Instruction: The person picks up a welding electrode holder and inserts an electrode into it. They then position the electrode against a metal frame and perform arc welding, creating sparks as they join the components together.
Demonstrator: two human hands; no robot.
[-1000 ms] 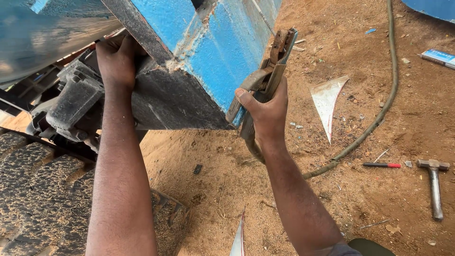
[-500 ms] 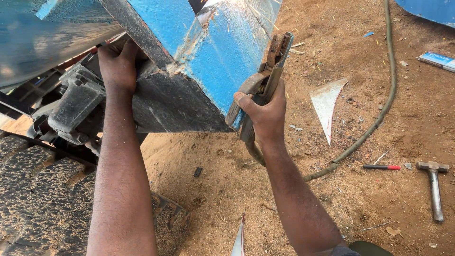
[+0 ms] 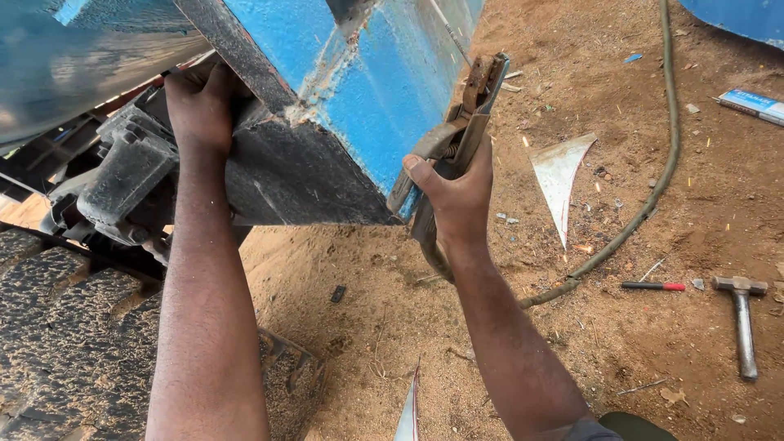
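- Right hand (image 3: 459,200) is wrapped tight around the rusty spring-jawed metal clamp (image 3: 467,122) at the lower corner of the blue painted steel body panel (image 3: 384,106); grip looks shallow, so it could slip off.
- Left hand (image 3: 200,106) is pressed flat against the dark steel plate (image 3: 286,175); sharp edge, cut risk.
- The thick greenish cable (image 3: 645,212) trails across the dirt: snag hazard.

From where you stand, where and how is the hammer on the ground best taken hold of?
Grip the hammer by its long straight handle, coming from above. It lies flat on the dirt, head pointing away and handle toward you, with bare ground on both sides.
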